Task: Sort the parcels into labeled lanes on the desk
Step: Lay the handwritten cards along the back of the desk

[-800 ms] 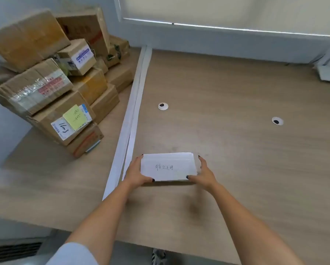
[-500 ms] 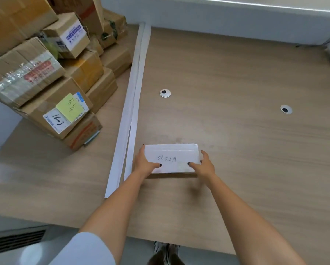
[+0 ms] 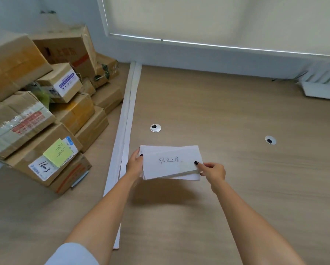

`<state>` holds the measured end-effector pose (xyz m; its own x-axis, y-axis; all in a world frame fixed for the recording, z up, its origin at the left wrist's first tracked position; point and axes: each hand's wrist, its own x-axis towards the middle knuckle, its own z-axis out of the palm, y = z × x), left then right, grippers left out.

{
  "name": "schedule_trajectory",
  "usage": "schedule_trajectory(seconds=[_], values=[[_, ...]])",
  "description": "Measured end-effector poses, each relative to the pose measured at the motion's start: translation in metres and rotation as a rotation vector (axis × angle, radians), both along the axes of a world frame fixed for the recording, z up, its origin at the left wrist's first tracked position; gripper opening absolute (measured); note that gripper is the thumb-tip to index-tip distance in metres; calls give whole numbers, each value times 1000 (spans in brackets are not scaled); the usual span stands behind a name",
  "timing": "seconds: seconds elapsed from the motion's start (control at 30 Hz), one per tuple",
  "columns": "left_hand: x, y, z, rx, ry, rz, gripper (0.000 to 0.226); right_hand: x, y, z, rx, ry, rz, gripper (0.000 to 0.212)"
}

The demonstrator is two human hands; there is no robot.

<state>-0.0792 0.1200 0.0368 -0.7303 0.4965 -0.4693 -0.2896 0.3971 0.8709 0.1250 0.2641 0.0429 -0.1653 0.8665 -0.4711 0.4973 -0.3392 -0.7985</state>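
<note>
Pinching a handwritten white label sheet (image 3: 169, 162) at both short ends, left hand (image 3: 134, 165) and right hand (image 3: 213, 171), above the worktop (image 3: 236, 188); just right of the white divider strip (image 3: 128, 119), cardboard parcels (image 3: 45, 111) stacked beyond it at left.

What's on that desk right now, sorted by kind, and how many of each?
Cardboard boxes: about 12, stacked, some hidden
White divider strips: 2
Round cable holes: 2
Paper label sheets, held in both hands: at least 2
White object, far right: 1
Total: about 19
</note>
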Motion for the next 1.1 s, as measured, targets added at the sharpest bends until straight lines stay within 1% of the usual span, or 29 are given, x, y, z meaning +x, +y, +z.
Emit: schedule_trajectory(seconds=[0.07, 0.2, 0.33, 0.43, 0.53, 0.6, 0.67, 0.8, 0.93, 1.1], values=[[-14, 13, 5, 26, -26, 14, 45, -10, 18, 7, 7, 28, -37, 28], [-42, 43, 12, 115, -150, 119, 46, -46, 58, 13, -1, 120, -134, 20], [-78, 76, 4, 109, -93, 176, 46, -92, 101, 11, -4, 198, -257, 16], [-110, 96, -9, 36, -19, 204, 42, -131, 142, 5, -136, 329, -364, 20], [-141, 114, -28, -14, 1, 220, 40, -177, 190, -2, -264, 434, -361, 28], [-157, 127, -42, -33, 0, 226, 40, -209, 219, -5, -291, 486, -329, 32], [-172, 142, -55, -46, 14, 207, 40, -240, 245, -11, -275, 521, -289, 33], [-201, 174, -75, -57, 45, 162, 41, -299, 296, -37, -238, 509, -272, 30], [-238, 209, -83, -21, 54, 162, 41, -348, 339, -72, -240, 504, -312, 28], [-277, 251, -86, 6, 94, 172, 41, -385, 375, -96, -192, 458, -309, 27]])
